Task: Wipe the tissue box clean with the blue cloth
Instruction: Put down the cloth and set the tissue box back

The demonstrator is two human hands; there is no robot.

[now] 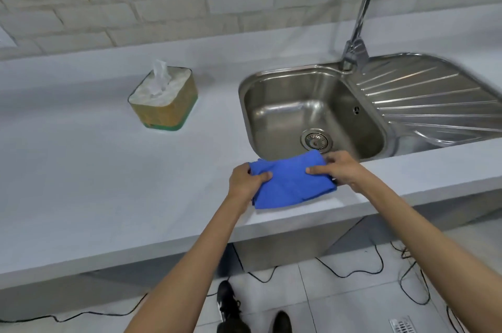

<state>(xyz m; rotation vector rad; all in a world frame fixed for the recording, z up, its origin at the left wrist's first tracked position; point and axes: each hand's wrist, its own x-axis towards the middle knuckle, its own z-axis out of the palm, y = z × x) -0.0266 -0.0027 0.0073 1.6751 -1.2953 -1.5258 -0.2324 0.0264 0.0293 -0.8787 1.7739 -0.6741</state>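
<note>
A folded blue cloth [290,183] lies at the front of the pale countertop [95,169], just before the sink. My left hand [245,180] grips its left edge with the thumb on top. Its right edge is pinched by my right hand [339,168]. The tissue box [164,100] stands farther back and to the left, well apart from both hands. It is yellowish with a green base and a white tissue sticking up from its top.
A steel sink [312,112] with a drainboard [434,99] and a tall tap [358,23] fills the right side. A white brick wall runs behind the counter. Below the counter edge lie black cables [353,273] on a tiled floor, and my shoes.
</note>
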